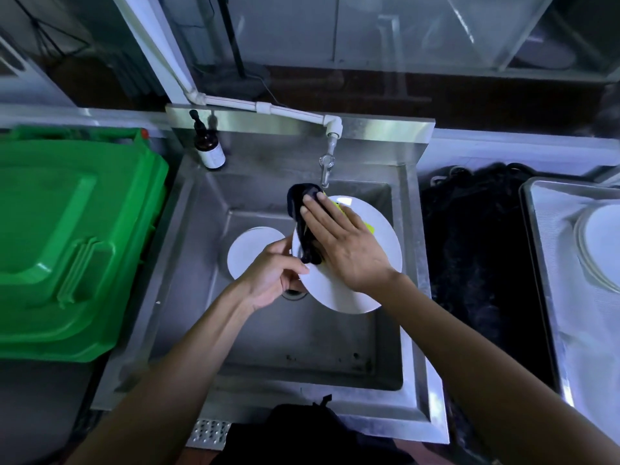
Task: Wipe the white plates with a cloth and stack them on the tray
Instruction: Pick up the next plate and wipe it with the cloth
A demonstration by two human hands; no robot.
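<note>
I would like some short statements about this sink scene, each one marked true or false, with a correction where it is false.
1. The right hand presses a dark cloth flat onto the held plate. True.
2. The left hand lies empty on the counter. False: it grips the left edge of the held plate over the sink.
3. A second plate lies in the sink basin. True.
4. The tray on the right holds no plates. False: white plates already lie on it.
5. The bin on the left is blue. False: it is green.
</note>
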